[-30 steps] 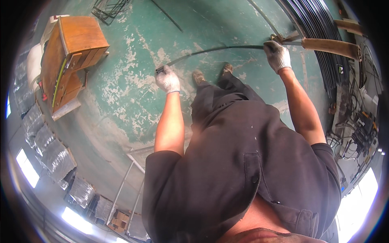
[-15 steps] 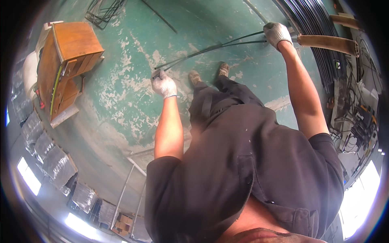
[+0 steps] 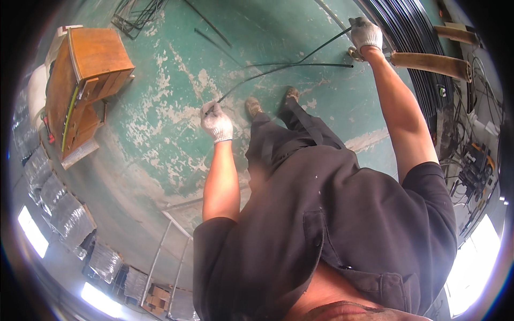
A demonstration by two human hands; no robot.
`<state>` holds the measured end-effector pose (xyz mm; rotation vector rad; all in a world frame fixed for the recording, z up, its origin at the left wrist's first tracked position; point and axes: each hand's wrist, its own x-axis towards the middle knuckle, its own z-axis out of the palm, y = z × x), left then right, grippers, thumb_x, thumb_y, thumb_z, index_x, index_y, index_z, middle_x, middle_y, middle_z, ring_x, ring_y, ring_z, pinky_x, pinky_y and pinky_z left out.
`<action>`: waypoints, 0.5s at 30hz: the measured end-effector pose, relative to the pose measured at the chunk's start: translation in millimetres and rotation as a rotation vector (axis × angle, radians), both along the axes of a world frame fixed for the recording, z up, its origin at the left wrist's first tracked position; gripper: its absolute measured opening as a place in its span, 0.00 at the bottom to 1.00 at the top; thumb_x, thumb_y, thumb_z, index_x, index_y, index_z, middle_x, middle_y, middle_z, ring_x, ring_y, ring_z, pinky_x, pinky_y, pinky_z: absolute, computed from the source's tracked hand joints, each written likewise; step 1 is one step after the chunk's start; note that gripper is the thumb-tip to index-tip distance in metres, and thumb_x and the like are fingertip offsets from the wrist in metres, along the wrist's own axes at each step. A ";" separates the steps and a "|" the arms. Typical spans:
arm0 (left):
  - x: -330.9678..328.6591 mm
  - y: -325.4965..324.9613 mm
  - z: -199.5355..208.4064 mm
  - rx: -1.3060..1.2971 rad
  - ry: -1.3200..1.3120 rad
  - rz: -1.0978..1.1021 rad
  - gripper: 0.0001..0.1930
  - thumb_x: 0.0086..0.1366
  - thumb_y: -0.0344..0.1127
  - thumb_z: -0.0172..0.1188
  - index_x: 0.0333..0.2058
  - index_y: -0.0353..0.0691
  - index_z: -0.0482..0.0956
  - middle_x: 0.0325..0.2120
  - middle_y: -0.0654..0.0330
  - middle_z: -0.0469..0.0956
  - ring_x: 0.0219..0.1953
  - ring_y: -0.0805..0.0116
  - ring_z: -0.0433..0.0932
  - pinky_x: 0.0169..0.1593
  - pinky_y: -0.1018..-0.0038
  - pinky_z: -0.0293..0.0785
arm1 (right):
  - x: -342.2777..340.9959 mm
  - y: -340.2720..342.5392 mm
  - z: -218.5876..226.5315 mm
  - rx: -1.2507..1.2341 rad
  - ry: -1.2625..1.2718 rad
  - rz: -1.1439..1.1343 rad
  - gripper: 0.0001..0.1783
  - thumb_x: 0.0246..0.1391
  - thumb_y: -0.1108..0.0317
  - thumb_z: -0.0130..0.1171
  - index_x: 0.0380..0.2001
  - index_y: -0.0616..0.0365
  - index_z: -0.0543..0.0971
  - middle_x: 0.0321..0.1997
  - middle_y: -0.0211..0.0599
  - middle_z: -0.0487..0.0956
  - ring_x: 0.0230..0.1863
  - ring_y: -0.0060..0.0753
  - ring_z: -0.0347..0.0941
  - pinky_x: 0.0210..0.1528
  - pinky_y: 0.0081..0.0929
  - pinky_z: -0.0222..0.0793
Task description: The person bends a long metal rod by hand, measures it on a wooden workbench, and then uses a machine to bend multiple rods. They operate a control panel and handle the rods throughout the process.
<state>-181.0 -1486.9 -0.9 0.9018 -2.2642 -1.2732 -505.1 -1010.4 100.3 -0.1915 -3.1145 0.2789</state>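
Two thin dark rods (image 3: pixel 267 70), bent and crossing one another, stretch between my hands above the floor. My left hand (image 3: pixel 217 122), in a white knit glove, is closed around a rod end near my feet. Farther off on the right, my right hand (image 3: pixel 366 35), gloved alike, grips another rod end. One free end points right, below my right hand; a blurred free end reaches up and left. Which held end belongs to which rod I cannot tell. Beside my right hand lies a long bundle of black rods (image 3: pixel 399 40).
Brown padded arms (image 3: pixel 433 65) stick out by the bundle. A wooden cabinet (image 3: pixel 101 51) stands at left. Bent black frames (image 3: pixel 138 16) and a loose rod (image 3: pixel 209 22) lie on the worn green floor (image 3: pixel 176 123). Cables and tools (image 3: pixel 474 171) crowd the right side.
The two rods have spread apart into a crossing shape, one end swinging up and left. My right hand has moved slightly away; my left hand has come slightly nearer.
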 end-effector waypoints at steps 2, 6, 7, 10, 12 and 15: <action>1.9 1.9 3.7 -0.031 0.026 -0.023 0.04 0.73 0.30 0.69 0.42 0.36 0.86 0.39 0.58 0.85 0.41 0.64 0.84 0.48 0.67 0.81 | -6.4 -1.7 4.2 -0.004 0.017 -0.044 0.27 0.73 0.40 0.56 0.48 0.51 0.90 0.48 0.55 0.89 0.54 0.66 0.84 0.59 0.54 0.79; -0.1 10.1 20.5 -0.011 0.028 -0.011 0.02 0.71 0.24 0.68 0.41 0.36 0.86 0.40 0.56 0.86 0.44 0.60 0.84 0.51 0.66 0.80 | -8.7 -16.5 12.3 -0.003 -0.006 -0.061 0.29 0.74 0.39 0.53 0.49 0.50 0.90 0.52 0.55 0.88 0.56 0.66 0.83 0.61 0.53 0.78; -0.6 11.4 22.7 -0.028 0.028 -0.015 0.02 0.71 0.24 0.68 0.41 0.36 0.86 0.40 0.56 0.86 0.44 0.60 0.84 0.51 0.66 0.80 | -9.0 -19.9 9.6 0.011 0.000 -0.035 0.29 0.74 0.38 0.53 0.48 0.51 0.90 0.52 0.55 0.88 0.56 0.66 0.83 0.62 0.53 0.78; 0.3 11.0 22.3 -0.047 0.040 -0.021 0.02 0.71 0.25 0.69 0.41 0.36 0.86 0.39 0.57 0.86 0.44 0.61 0.84 0.51 0.67 0.81 | -0.2 -49.6 9.2 -0.006 0.017 0.054 0.29 0.73 0.38 0.54 0.48 0.51 0.89 0.51 0.56 0.88 0.55 0.66 0.84 0.60 0.54 0.79; 3.7 8.9 17.2 -0.014 0.068 -0.013 0.02 0.72 0.27 0.70 0.42 0.37 0.87 0.40 0.58 0.86 0.43 0.64 0.84 0.50 0.68 0.81 | 24.4 -92.5 29.7 -0.135 -0.051 0.157 0.25 0.74 0.42 0.55 0.49 0.49 0.89 0.49 0.56 0.88 0.55 0.63 0.84 0.54 0.54 0.81; -2.6 11.6 23.9 -0.078 0.022 -0.058 0.04 0.70 0.24 0.69 0.42 0.37 0.87 0.39 0.56 0.85 0.42 0.60 0.84 0.50 0.66 0.81 | 49.6 -112.4 -20.3 -0.179 0.159 0.509 0.21 0.72 0.44 0.61 0.40 0.49 0.86 0.37 0.52 0.88 0.40 0.65 0.86 0.43 0.56 0.82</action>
